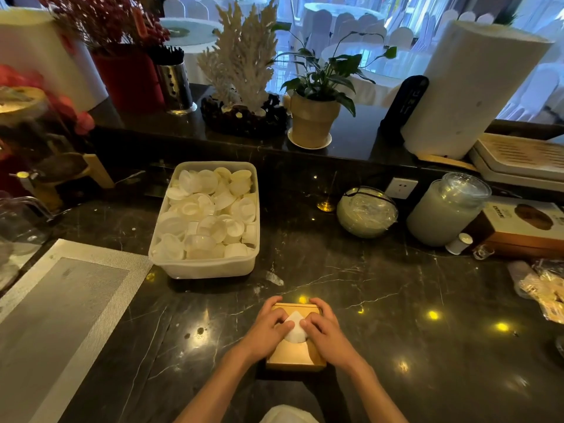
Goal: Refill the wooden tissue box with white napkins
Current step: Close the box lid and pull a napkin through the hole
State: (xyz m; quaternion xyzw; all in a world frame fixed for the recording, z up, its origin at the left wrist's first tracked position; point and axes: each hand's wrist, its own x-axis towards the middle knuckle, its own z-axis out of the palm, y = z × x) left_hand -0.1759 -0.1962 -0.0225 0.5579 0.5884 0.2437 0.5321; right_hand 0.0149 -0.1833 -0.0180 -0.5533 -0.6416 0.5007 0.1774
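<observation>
So, wooden tissue box (295,355) down near the front edge of the dark marble counter (381,300), white napkin (294,329) poking up through the top. Left hand (268,326) and right hand (325,328) both laid over the lid, fingers curled, fingertips touching the napkin. Well behind: plastic tub of small white cups (209,219), placemat (64,315) off left, wrapped bowl (366,212) and jar (447,209) off right.
</observation>
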